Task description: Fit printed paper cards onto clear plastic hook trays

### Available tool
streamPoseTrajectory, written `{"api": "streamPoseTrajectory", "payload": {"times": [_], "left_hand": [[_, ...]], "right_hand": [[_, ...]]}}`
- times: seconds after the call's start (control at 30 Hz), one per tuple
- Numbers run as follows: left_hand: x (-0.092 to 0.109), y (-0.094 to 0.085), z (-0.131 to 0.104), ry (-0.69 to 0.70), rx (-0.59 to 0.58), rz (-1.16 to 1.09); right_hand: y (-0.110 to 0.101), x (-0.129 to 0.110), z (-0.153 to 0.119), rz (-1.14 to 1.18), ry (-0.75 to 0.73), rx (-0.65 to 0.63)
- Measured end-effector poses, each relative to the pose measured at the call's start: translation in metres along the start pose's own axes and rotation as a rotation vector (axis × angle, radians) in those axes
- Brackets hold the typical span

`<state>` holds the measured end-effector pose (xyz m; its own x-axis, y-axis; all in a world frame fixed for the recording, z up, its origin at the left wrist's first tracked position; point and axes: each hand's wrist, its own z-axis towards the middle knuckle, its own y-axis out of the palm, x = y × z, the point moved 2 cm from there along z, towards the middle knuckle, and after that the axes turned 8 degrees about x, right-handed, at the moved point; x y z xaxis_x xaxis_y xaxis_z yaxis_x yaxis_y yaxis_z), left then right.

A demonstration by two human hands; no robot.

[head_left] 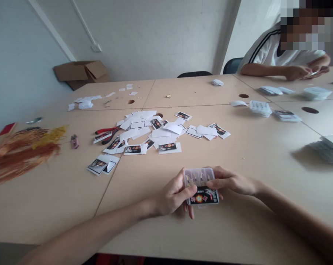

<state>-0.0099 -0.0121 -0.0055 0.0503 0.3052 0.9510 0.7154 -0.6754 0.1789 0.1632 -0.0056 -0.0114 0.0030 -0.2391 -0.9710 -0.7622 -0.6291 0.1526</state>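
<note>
Just above the near part of the table, both hands grip a small clear plastic box (pixel 201 177) with several compartments. Small hooks with pale threads show through its upper half, and a black printed label (pixel 203 195) covers the lower half. My left hand (pixel 172 193) holds the box's left side, its thumb on the label's edge and its fingers underneath. My right hand (pixel 232 180) has the right side, thumb across the top face, other fingers mostly hidden behind. Beyond the box lies a loose heap of white and black printed cards (pixel 162 132).
Red-handled pliers (pixel 108 134) lie left of the cards, near a pink clipper (pixel 75 141) and orange and yellow fibre bundles (pixel 31 147). Stacked boxes (pixel 330 149) stand at right. Across the table sits a person (pixel 279 55), hands on a small item. A carton (pixel 80 71) is behind.
</note>
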Motion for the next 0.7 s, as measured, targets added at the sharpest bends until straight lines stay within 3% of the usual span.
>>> {"api": "streamPoseTrajectory", "payload": {"times": [0.17, 0.27, 0.37, 0.43, 0.7], "left_hand": [[-0.002, 0.001, 0.000, -0.031, -0.004, -0.005], [0.000, -0.002, 0.001, -0.005, 0.106, -0.025], [0.002, -0.004, 0.003, 0.045, 0.188, -0.018], [0.002, -0.006, 0.003, 0.056, 0.184, -0.010], [-0.008, -0.008, 0.005, -0.007, 0.215, 0.031]], "right_hand": [[0.000, 0.001, -0.001, -0.017, -0.006, -0.003], [0.004, -0.003, -0.001, -0.061, -0.067, 0.062], [0.011, -0.007, 0.000, -0.093, -0.147, 0.010], [0.014, -0.008, 0.001, -0.088, -0.173, -0.022], [0.018, -0.003, 0.004, -0.119, -0.184, 0.069]]}}
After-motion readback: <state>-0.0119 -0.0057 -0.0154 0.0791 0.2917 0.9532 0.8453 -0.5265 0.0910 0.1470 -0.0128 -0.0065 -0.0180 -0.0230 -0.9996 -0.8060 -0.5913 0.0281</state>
